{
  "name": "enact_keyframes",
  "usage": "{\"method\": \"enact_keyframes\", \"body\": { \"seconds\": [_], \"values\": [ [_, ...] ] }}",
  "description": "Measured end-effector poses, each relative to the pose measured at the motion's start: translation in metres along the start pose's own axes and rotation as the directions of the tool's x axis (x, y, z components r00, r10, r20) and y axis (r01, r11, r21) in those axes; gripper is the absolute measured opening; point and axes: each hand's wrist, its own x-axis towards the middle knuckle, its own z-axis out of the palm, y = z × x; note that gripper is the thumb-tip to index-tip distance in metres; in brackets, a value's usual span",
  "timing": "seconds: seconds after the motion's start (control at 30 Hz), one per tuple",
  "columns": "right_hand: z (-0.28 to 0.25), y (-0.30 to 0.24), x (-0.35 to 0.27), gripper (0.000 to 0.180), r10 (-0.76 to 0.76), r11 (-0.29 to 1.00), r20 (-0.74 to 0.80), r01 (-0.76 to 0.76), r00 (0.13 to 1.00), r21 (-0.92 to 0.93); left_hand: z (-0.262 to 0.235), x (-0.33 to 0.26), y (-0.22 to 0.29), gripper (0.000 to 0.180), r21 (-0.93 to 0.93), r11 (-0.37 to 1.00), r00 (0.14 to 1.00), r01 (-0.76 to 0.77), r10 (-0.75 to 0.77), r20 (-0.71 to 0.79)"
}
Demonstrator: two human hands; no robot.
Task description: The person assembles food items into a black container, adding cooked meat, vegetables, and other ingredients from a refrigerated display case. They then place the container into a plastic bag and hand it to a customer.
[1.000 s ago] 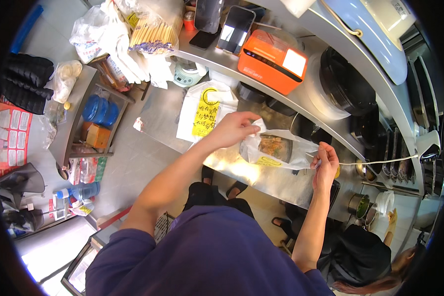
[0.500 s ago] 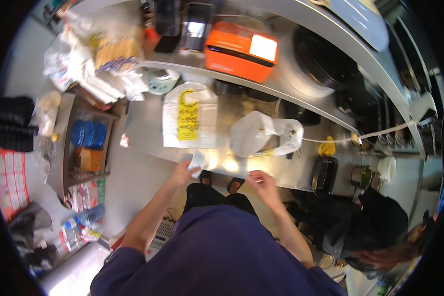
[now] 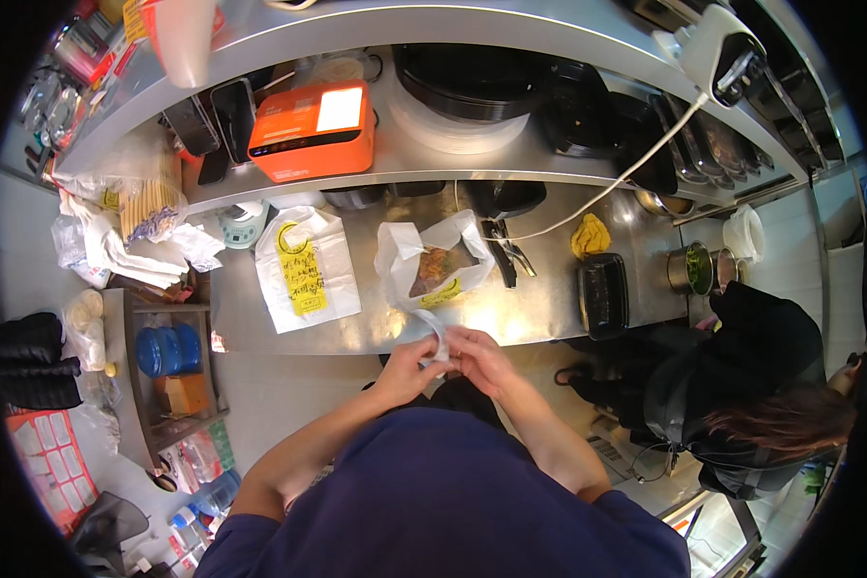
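Observation:
Just in front of the steel counter's near edge, both my hands are together on a curled white receipt [image 3: 431, 323]. My left hand [image 3: 402, 374] pinches its lower end. The fingers of my right hand [image 3: 485, 360] are closed on its right side. Beyond them on the counter stands an open white plastic bag [image 3: 391, 252] with yellow print. Through its mouth I see a container of brownish food [image 3: 439, 270]. A flat white plastic bag [image 3: 339, 279] with a yellow printed panel lies to the left.
On the shelf above sit an orange device [image 3: 318, 159] and stacked black trays [image 3: 462, 82]. Tongs [image 3: 515, 252], a yellow cloth [image 3: 591, 236] and a black container [image 3: 602, 299] lie to the right. A white cable [image 3: 626, 178] hangs across. Another person [image 3: 732, 376] is at the right.
My right hand has come in to meet the left at the receipt, which is now curled between them. The view has shifted right, and the bag's mouth now shows the food inside.

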Motion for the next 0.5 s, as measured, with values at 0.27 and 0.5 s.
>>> {"method": "enact_keyframes", "body": {
  "seconds": [0.27, 0.5],
  "values": [
    [-0.034, -0.012, 0.039, 0.012, -0.443, 0.751, 0.072, 0.414, 0.894, -0.514, 0.015, 0.024, 0.033, 0.042, 0.636, 0.740, 0.830, -0.217, 0.483, -0.280],
    [-0.050, -0.023, 0.097, 0.019, -0.590, 0.318, 0.197, 0.450, 0.783, -0.834, -0.021, 0.109, 0.030, 0.043, 0.886, 0.462, 0.975, 0.016, 0.191, -0.117]
  ]
}}
